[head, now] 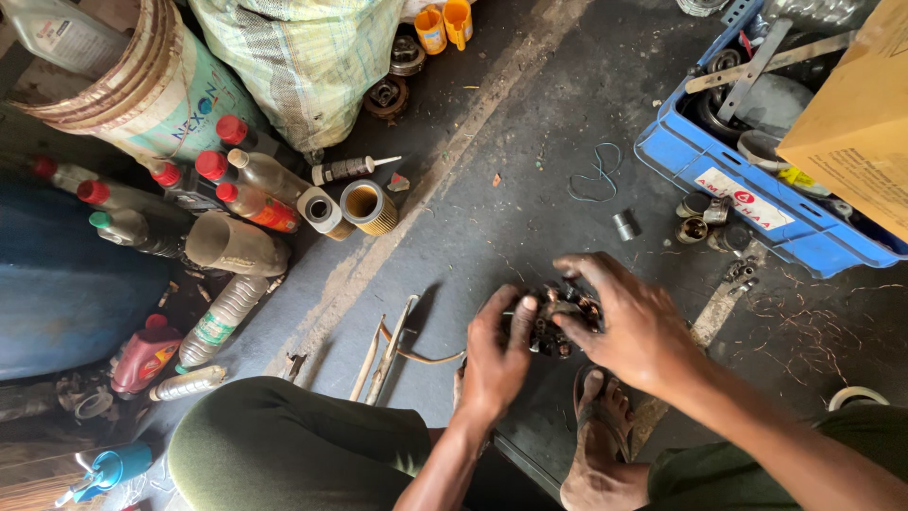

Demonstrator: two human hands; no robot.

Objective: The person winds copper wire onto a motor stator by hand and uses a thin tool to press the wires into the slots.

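Both hands grip one small, dark, greasy metal assembly [556, 317], held low over the grey concrete floor [530, 189] just ahead of the person's sandalled foot [598, 426]. The left hand [494, 360] clasps the assembly's near left side, fingers closed on it. The right hand [632, 322] covers its right side from above, fingers curled over the top. How the part's far face sits cannot be told; the fingers hide it.

Risks, as judged:
- The assembly looks oily; a slipping grip would drop it straight onto the foot beneath.
- Any small piece working loose would likely roll among the loose fittings [695, 227] beyond and to the right of the assembly and be hard to pick out.
- Thin metal strips [388, 345] lie on the floor just left of the assembly, close to the left wrist; a sideways sweep could catch them.

Clearance: open floor runs beyond the assembly. The blue crate [757, 203] closes off the far right. A cluster of bottles [227, 189] and a woven sack [303, 57] bound the far left, well apart from the assembly.
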